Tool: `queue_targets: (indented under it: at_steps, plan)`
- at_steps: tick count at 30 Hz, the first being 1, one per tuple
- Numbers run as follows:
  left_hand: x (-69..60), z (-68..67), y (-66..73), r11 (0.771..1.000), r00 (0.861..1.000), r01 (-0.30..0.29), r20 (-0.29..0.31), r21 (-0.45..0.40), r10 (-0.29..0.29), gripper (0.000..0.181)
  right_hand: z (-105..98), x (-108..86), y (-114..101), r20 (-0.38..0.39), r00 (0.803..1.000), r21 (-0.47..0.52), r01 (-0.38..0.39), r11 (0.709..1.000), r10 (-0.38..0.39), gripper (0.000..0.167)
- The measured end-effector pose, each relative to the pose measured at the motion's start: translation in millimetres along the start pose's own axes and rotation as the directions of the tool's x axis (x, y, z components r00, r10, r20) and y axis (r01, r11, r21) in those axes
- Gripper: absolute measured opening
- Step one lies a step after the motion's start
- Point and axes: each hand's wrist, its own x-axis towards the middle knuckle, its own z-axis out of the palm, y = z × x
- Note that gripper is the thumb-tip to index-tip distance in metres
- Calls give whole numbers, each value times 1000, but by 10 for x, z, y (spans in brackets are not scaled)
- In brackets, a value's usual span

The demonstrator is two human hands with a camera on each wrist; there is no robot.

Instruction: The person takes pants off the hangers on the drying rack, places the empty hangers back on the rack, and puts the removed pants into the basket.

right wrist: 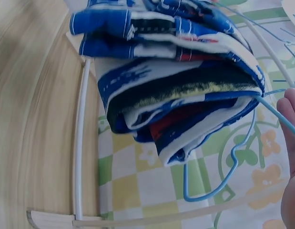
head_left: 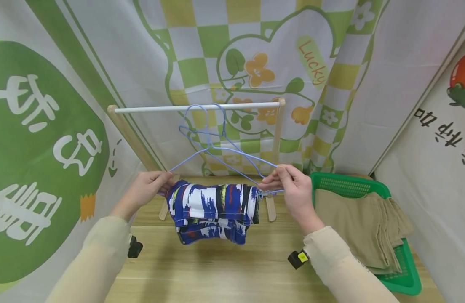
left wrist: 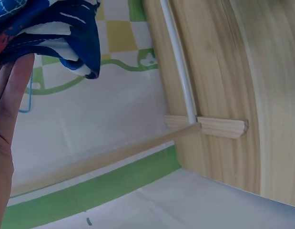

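Note:
A folded blue, white and black patterned garment (head_left: 213,202) hangs over the bottom bar of a blue wire clothes hanger (head_left: 241,153). My left hand (head_left: 147,191) grips the hanger's left end, beside the cloth; some fingers are hidden. On the other side, my right hand (head_left: 291,191) pinches the sloping right arm of the hanger between thumb and fingers. Another blue clothes hanger (head_left: 224,115) is just behind, near the white rail (head_left: 160,109). Whether the held hanger's hook rests on the rail I cannot tell. In the right wrist view the garment's folded layers (right wrist: 185,90) show.
The rack's wooden uprights (head_left: 128,134) stand on a wooden table (head_left: 217,269). At right, a green basket (head_left: 410,269) holds folded khaki cloth (head_left: 350,227). A checked curtain (head_left: 202,42) hangs close behind the rack, with printed sheets at both sides.

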Motion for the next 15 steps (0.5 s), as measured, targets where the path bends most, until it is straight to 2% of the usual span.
queue_targets:
  at_steps: [7, 15]
  plan:
    - [-88, 20, 111, 994, 992, -103, -67, 36, 105, 42, -59, 22, 47, -14, 1000, -26, -24, 999, 23, 35]
    - [-178, 38, 134, 976, 968, -205, -130, 75, 213, 41, -115, 43, 75, -42, 998, -63, -44, 997, 42, 29]
